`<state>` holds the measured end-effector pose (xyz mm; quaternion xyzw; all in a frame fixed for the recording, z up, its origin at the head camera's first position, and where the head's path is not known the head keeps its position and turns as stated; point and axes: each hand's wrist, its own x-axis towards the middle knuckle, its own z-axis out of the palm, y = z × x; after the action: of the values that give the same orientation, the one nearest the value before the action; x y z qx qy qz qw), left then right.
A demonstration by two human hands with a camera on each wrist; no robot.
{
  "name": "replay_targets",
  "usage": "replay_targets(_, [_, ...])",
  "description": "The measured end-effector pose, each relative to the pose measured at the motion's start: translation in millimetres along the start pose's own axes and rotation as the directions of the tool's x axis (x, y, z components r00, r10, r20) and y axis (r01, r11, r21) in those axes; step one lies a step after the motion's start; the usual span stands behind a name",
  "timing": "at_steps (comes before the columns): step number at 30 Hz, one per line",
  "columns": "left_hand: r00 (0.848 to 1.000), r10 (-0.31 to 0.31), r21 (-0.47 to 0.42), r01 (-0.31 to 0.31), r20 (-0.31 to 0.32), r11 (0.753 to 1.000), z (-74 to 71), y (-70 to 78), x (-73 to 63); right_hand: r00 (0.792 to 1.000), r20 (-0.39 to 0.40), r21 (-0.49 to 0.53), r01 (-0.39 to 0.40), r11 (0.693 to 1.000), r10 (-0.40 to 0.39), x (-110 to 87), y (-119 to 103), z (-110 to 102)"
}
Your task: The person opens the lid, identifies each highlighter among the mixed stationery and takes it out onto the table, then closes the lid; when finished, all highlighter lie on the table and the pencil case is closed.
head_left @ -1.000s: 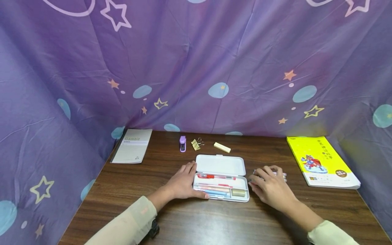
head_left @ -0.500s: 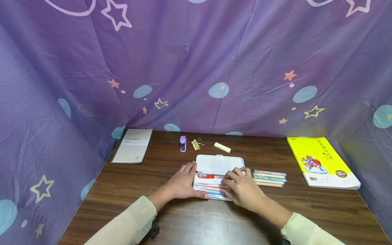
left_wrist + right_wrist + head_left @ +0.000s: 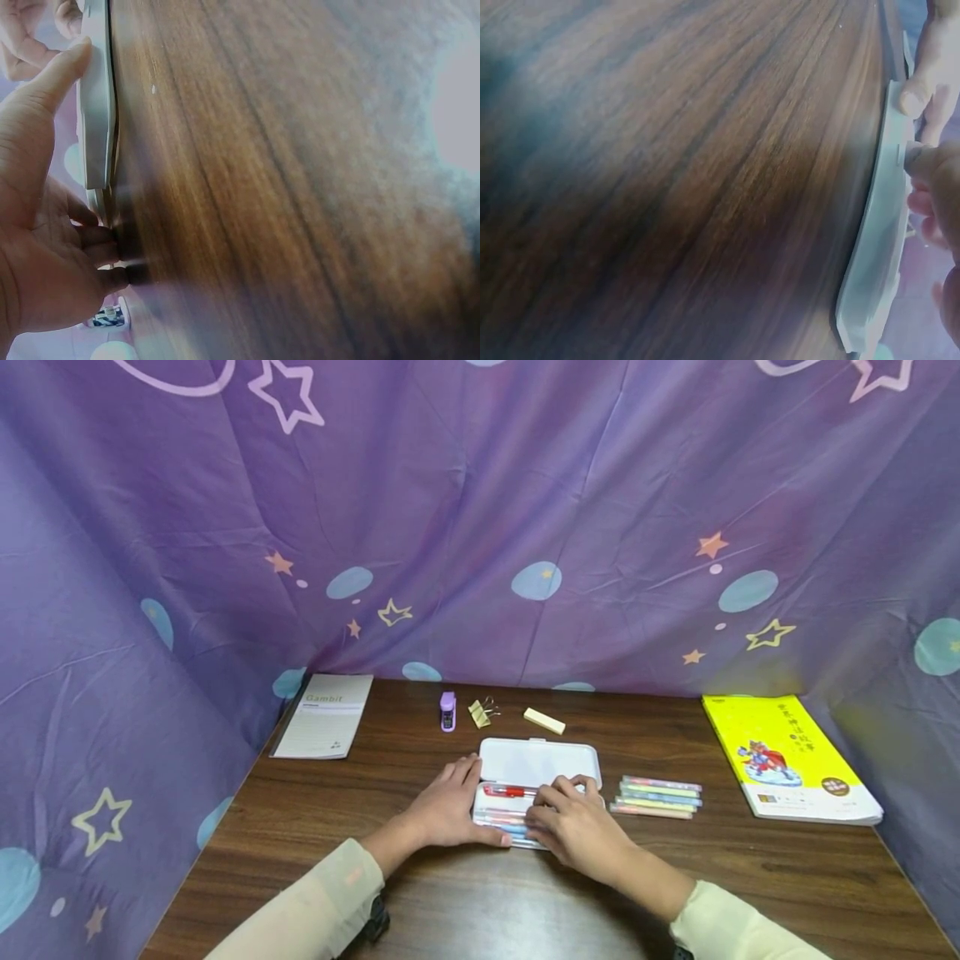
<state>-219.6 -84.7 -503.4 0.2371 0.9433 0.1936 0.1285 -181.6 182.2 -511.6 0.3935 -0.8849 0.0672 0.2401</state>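
A white pencil case (image 3: 537, 762) lies with its lid up on the dark wooden table. My left hand (image 3: 447, 810) holds its left end, thumb (image 3: 71, 64) on the front rim and the other fingers round the side. Over the right half of the tray, my right hand (image 3: 576, 828) reaches in with bent fingers; whether they pinch a pen is hidden. In the right wrist view, its thumb is by the case's front wall (image 3: 874, 232). A red pen (image 3: 508, 791) and several pale pens (image 3: 504, 821) show in the tray. Several pastel pens (image 3: 658, 798) lie in a row to the right.
Behind the case are a purple stapler (image 3: 447, 712), gold binder clips (image 3: 482, 713) and a cream eraser-like block (image 3: 544, 721). A notebook (image 3: 324, 718) lies at the back left, a yellow book (image 3: 787, 756) at the right. A purple curtain (image 3: 465, 527) surrounds the table.
My right hand has moved left from the row of pastel pens into the case, uncovering that row, then shifted slightly further left. My left hand has stayed put on the case.
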Motion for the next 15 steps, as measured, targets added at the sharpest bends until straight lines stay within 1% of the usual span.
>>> replay_targets(6, [1.000, 0.002, 0.002, -0.002, -0.001, 1.000, 2.0, -2.0, 0.6, 0.999, 0.024, -0.003, -0.028, 1.000, 0.028, 1.0, -1.1, 1.3])
replay_targets(15, [1.000, 0.013, 0.001, -0.013, -0.006, 1.000, 1.4, -2.9, 0.5, 1.000, 0.009, -0.058, -0.003, 0.998, 0.003, 2.1, -0.9, 1.1])
